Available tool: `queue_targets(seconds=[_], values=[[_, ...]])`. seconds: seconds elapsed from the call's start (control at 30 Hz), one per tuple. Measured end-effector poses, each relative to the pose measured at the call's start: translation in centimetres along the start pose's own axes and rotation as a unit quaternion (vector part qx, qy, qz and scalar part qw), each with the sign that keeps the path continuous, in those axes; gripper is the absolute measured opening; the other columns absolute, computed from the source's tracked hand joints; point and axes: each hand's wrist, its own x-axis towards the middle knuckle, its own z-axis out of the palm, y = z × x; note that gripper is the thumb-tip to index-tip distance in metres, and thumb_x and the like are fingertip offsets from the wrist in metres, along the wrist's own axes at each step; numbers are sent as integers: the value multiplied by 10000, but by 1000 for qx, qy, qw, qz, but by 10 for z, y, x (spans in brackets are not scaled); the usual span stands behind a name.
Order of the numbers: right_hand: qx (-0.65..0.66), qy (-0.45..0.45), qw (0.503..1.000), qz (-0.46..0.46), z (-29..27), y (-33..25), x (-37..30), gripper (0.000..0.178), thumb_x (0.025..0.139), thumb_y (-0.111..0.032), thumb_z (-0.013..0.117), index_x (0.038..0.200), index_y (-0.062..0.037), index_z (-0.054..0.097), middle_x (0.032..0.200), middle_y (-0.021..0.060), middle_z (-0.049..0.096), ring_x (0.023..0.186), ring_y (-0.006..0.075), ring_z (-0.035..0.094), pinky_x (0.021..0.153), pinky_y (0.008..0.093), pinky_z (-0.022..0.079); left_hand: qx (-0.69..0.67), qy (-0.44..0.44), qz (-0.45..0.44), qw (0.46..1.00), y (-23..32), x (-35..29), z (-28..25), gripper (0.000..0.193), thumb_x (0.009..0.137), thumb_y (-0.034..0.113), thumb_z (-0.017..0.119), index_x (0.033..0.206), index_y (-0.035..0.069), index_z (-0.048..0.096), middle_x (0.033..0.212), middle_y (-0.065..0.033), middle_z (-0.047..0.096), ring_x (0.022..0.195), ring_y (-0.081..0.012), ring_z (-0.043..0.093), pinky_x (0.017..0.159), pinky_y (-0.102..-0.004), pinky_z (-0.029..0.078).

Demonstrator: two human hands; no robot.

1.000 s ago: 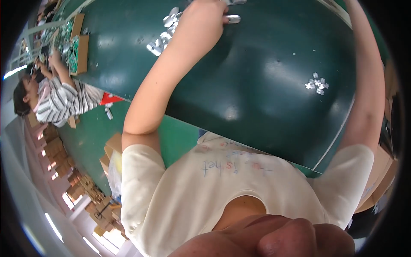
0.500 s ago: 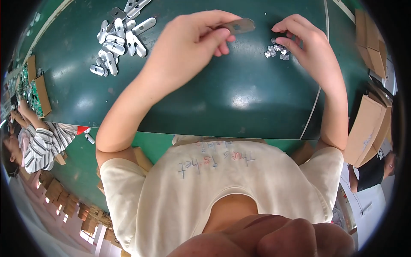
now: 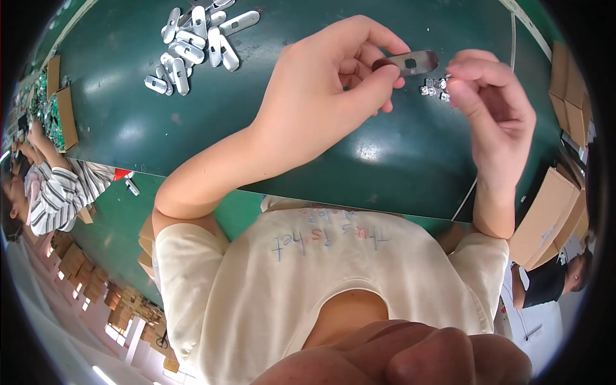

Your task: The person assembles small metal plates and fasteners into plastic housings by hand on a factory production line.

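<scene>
My left hand (image 3: 337,93) pinches one end of an oblong metal plate (image 3: 425,59) between thumb and fingers. The plate has rounded ends and a square hole, and is held above the green table. Close to its free end, the thumb and index finger of my right hand (image 3: 497,109) come together in a pinch. Whatever is between those fingertips is too small to make out. Several small clear, shiny square pieces (image 3: 425,91) lie on the table just below, partly hidden by my right fingers. Farther left lies a loose pile of similar silvery oblong plates (image 3: 190,52).
A cardboard box (image 3: 67,119) with green parts stands at the table's left edge, where a person in a striped top (image 3: 61,199) works. Cardboard boxes (image 3: 542,218) stand at the right, with another person in dark clothing (image 3: 545,282) behind them.
My left hand has moved right with the plate, whose holed face now shows more fully. My right hand has drawn back from the small clear pieces, its fingertips now pinched. The view has shifted slightly.
</scene>
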Motion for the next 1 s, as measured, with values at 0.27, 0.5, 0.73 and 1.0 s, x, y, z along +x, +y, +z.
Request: queue_targets(seconds=[0.27,0.5,0.73,1.0], values=[[-63,-44,996,-54,-2,20,1,171,778,89,605,931,16,585,952,68,548,800,98,531,684,201,425,-17,21,74,997,-12,-3,12,149,830,6,554,976,-1,586,769,-62,631,635,-109,627,552,-221,494],[101,-37,987,117,5,10,0,173,818,48,575,982,-2,550,947,67,550,771,91,530,588,200,401,-21,-6,76,997,-18,-3,14,142,833,31,574,972,10,599,757,-73,630,643,-117,633,563,-233,501],[194,-23,974,115,2,16,-5,142,832,-1,607,966,25,569,883,95,627,744,123,596,621,221,464,148,7,185,972,-25,-1,14,306,784,-50,640,1080,-22,573,915,-94,627,773,-129,636,663,-230,531],[168,-33,975,141,-2,3,1,173,866,-21,563,1027,41,577,918,108,630,761,131,604,682,246,492,86,29,189,978,-29,5,8,284,750,-11,665,1023,6,593,909,-81,631,716,-143,640,606,-230,521]])
